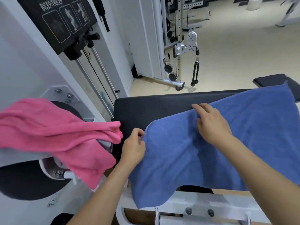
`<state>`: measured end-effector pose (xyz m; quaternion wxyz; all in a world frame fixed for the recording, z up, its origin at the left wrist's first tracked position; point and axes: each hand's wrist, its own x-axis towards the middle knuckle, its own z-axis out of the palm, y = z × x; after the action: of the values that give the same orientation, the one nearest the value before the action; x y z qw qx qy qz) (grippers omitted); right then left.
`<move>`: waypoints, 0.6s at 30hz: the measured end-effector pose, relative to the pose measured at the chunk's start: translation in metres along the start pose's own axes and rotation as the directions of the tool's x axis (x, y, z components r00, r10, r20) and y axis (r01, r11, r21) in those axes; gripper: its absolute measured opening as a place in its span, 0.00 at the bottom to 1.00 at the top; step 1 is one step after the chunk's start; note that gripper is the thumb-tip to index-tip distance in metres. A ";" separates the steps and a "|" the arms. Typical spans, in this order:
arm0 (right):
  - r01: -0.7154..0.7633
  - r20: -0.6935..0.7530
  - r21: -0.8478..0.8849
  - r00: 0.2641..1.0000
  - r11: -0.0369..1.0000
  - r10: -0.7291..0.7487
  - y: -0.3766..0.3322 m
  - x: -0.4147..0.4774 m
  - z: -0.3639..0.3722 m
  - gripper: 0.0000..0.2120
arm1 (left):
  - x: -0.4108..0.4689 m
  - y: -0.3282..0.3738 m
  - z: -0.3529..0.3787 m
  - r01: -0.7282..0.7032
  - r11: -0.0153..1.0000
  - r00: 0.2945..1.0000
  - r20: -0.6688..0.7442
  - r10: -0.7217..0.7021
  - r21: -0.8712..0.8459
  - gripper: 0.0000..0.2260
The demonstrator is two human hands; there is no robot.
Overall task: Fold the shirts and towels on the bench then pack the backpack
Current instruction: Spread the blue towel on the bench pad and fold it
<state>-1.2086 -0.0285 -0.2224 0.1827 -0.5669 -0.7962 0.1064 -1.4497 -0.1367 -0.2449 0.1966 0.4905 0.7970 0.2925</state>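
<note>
1. Head view, looking down along a black padded bench [139, 109] that runs from the left of the picture to the right edge.
2. A blue towel [186, 159] lies spread over the middle and right part of the bench. Its far edge rests along the bench's far edge, and its near part hangs over the near edge in front of the white frame [211, 203] below.
3. The left end of the bench is bare pad, from the towel's left edge to the bench's left corner.
4. The left hand [134, 147] is at the towel's left edge, about midway across the bench. Its fingers are curled and pinch that edge between thumb and fingertips.
5. The right hand [211, 125] lies on top of the towel near its far-left corner, close to the bench's far edge. The fingers reach forward, slightly bent, and a ridge of cloth rises beside the thumb. From this angle I cannot tell whether the hand pinches that ridge or only presses on it.
6. A pink cloth [53, 132] is draped over a round black roller pad [24, 181] just beyond the bench's left end. One tip of it is right by the bench's left edge, and a strip of grey cloth [103, 143] shows from under it.
7. Behind it stands a white weight machine with a black placard [63, 18] reading BICEP/TRICEP.
8. On the floor past the bench's far edge are a cable tower with a black rope handle [195, 70] and a dark mat [274, 80].
</note>
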 end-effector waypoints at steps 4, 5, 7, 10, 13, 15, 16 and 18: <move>-0.076 -0.054 -0.097 0.996 0.992 0.071 -0.002 0.027 -0.005 0.15 | 0.038 0.003 -0.043 -0.175 0.980 0.974 -0.159 0.159 -0.090 0.16; -0.086 -0.070 -0.117 0.994 0.989 0.079 -0.004 0.031 -0.006 0.13 | 0.047 0.005 -0.053 -0.204 0.977 0.969 -0.152 0.193 -0.064 0.14; -0.098 -0.074 -0.160 0.994 0.982 0.087 -0.007 0.035 -0.006 0.09 | 0.056 0.005 -0.062 -0.233 0.968 0.971 -0.034 0.237 0.093 0.04; -0.091 -0.081 -0.166 0.994 0.982 0.078 -0.006 0.038 -0.006 0.06 | 0.038 -0.008 -0.047 -0.297 0.813 0.951 0.232 0.205 0.500 0.11; -0.058 -0.070 -0.149 0.996 0.987 0.048 -0.003 0.043 -0.012 0.05 | 0.030 -0.015 -0.040 -0.359 0.736 0.930 0.287 0.230 0.573 0.05; -0.040 -0.052 -0.124 0.998 0.991 0.033 0.000 0.051 -0.018 0.05 | 0.047 -0.013 -0.050 -0.413 0.832 0.910 0.194 0.366 0.370 0.03; -0.037 -0.047 -0.103 0.998 0.994 0.032 0.001 0.055 -0.021 0.05 | 0.057 -0.009 -0.058 -0.439 0.863 0.898 0.113 0.425 0.249 0.03; -0.051 -0.072 -0.039 0.996 0.998 0.048 0.003 0.062 -0.025 0.06 | 0.083 0.002 -0.075 -0.408 0.909 0.911 -0.033 0.412 0.089 0.03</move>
<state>-1.2135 0.0298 -0.1902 0.1966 -0.5936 -0.7769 0.0743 -1.5296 -0.0818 -0.1893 0.0908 0.6468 0.6920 0.3075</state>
